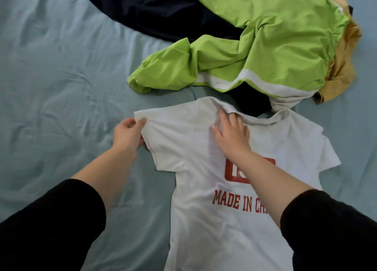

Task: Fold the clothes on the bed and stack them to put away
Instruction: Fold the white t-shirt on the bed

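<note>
White printed T-shirt on blue-grey bed.
Left hand pinches sleeve edge, right hand flat; lime-green garment near collar.

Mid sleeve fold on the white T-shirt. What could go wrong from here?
1. The collar is bunched by the right hand; folding now may trap that wrinkle.
2. The left hand only pinches the sleeve edge, so the fold line may come out crooked.
3. The dark garment lies against the T-shirt neckline and might get dragged along.

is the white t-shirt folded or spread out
Spread out: the white t-shirt lies flat, print up, both sleeves extended; left hand pinches one sleeve.
</note>
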Demonstrator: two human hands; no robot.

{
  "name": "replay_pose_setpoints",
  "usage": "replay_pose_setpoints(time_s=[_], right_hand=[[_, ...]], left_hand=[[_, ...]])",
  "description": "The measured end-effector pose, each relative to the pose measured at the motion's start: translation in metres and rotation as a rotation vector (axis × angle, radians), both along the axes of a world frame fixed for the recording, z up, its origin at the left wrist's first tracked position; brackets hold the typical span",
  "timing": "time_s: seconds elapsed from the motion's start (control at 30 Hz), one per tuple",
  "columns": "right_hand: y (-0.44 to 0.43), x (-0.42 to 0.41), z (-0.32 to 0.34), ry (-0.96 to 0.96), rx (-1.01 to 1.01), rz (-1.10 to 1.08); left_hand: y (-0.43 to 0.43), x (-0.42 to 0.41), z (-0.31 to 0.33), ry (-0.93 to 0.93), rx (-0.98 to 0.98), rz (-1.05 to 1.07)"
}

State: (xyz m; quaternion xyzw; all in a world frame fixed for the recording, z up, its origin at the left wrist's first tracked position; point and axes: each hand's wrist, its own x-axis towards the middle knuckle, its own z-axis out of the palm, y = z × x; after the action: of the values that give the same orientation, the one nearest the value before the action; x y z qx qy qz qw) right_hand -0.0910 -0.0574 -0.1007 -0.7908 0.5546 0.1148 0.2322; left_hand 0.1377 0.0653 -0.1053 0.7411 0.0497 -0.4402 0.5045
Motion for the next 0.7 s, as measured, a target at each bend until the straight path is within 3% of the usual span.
replay_pose_setpoints(time_s=[0.17,0.33,0.5,0.7], right_hand=[[-0.02,0.02,-0.002,0.043,0.002,-0.052],[0.079,0.022,-0.004,-0.025,0.037,0.128],[0.075,0.041,-0.029,0.142,0.116,0.236],[0.064,0.047,-0.037,0.192,0.197,0.275]], left_hand=[[-0.003,0.013,0.006,0.062,-0.003,-0.029],[0.027,-0.016,0.008,0.2,0.09,-0.236],[0.026,-0.017,-0.005,-0.005,0.088,-0.278],[0.025,-0.019,-0.011,-0.012,0.08,-0.291]])
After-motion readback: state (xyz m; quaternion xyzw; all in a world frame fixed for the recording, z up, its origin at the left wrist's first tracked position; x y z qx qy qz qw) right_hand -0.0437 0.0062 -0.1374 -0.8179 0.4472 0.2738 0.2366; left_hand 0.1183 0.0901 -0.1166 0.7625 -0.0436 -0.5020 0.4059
